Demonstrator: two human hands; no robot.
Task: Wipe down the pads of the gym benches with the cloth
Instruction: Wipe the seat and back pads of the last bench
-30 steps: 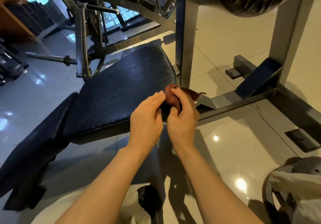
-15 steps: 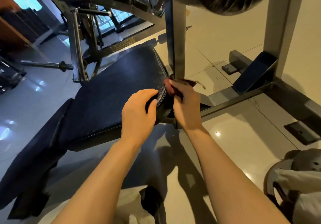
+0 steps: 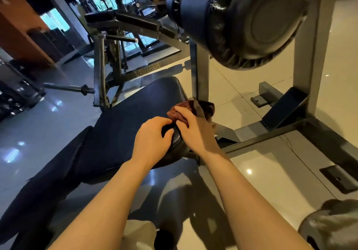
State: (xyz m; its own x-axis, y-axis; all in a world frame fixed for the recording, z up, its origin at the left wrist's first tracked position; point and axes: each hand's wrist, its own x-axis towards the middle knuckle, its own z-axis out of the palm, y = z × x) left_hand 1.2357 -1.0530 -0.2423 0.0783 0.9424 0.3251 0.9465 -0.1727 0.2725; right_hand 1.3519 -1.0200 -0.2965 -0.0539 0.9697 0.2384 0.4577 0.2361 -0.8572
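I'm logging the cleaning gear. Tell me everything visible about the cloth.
The dark reddish-brown fabric cloth is bunched into a wrinkled wad at the right edge of the black textured bench pad, beside the grey metal upright. The right hand holds it against the pad, fingers curled over it.

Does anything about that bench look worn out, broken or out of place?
The bench pad looks whole, with no tear showing. One oddity: its near corner seems curled up under the left hand, while the right hand holds the dark red cloth there. I cannot tell if that is damage.
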